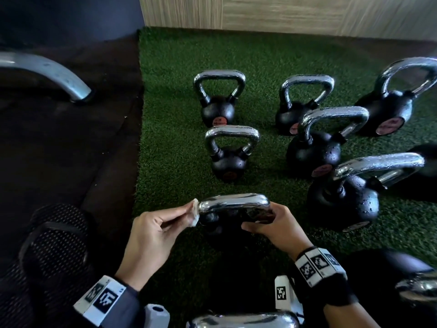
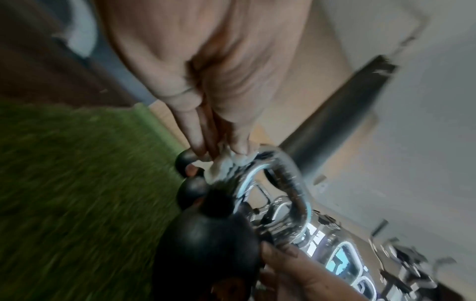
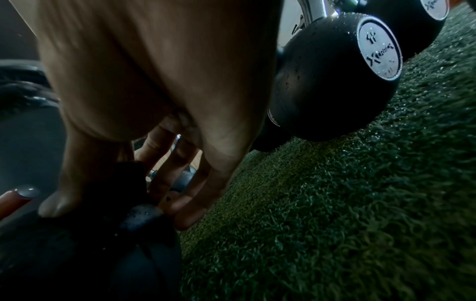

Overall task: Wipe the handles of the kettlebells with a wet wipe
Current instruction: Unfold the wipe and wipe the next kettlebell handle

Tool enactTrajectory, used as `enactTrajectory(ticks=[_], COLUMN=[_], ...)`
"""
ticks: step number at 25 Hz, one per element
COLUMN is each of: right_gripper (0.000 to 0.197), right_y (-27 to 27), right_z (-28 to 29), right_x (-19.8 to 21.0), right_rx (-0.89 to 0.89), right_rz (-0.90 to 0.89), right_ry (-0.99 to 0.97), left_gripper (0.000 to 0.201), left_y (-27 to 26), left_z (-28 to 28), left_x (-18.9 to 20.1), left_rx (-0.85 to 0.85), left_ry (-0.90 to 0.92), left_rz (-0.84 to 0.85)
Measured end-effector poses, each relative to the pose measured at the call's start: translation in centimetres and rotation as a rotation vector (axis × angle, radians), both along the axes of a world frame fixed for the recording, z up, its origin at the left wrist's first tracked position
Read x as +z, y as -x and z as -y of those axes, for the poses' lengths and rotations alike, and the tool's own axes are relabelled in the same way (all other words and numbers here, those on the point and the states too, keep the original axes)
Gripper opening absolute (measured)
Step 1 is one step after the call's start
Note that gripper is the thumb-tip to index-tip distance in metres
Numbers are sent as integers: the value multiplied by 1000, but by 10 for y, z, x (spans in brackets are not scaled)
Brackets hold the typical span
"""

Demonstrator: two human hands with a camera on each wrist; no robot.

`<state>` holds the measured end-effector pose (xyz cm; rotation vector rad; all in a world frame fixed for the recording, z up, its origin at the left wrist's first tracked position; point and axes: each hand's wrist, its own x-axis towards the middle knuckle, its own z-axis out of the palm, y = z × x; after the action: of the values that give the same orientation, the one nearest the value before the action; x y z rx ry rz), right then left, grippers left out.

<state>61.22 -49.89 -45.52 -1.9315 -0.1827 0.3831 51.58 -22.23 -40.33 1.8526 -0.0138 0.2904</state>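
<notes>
A black kettlebell (image 1: 220, 227) with a chrome handle (image 1: 234, 201) stands on the green turf just in front of me. My left hand (image 1: 151, 230) pinches a small white wet wipe (image 1: 194, 213) against the handle's left corner; the left wrist view shows the wipe (image 2: 226, 160) pressed on the chrome bend (image 2: 288, 175). My right hand (image 1: 272, 224) grips the handle's right leg where it joins the ball, fingers curled around it (image 3: 180, 183). Several more kettlebells with wet chrome handles stand beyond, such as one (image 1: 228, 152) directly behind.
Green turf (image 1: 170, 143) ends at a dark rubber floor (image 1: 71, 138) on the left, where a curved metal bar (image 1: 47, 72) rests. A wooden wall (image 1: 283, 13) closes the back. Another chrome handle (image 1: 243, 319) lies near my body; a big kettlebell (image 3: 335, 77) sits close on the right.
</notes>
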Motion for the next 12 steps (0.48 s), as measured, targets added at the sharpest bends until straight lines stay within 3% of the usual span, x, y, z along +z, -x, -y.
enactTrajectory(ticks=[4, 8, 12], right_gripper=[50, 48, 46], right_y=[0, 1, 6], right_z=[0, 0, 4], right_x=[0, 3, 7], right_rx=[-9, 2, -6], right_rz=[17, 11, 51], right_ry=[-20, -44, 106], left_gripper=[21, 20, 19], left_y=[-3, -6, -17], left_z=[6, 13, 13], left_x=[-22, -36, -34], left_rx=[45, 81, 111], left_ry=[113, 55, -44], left_rz=[-86, -58, -16])
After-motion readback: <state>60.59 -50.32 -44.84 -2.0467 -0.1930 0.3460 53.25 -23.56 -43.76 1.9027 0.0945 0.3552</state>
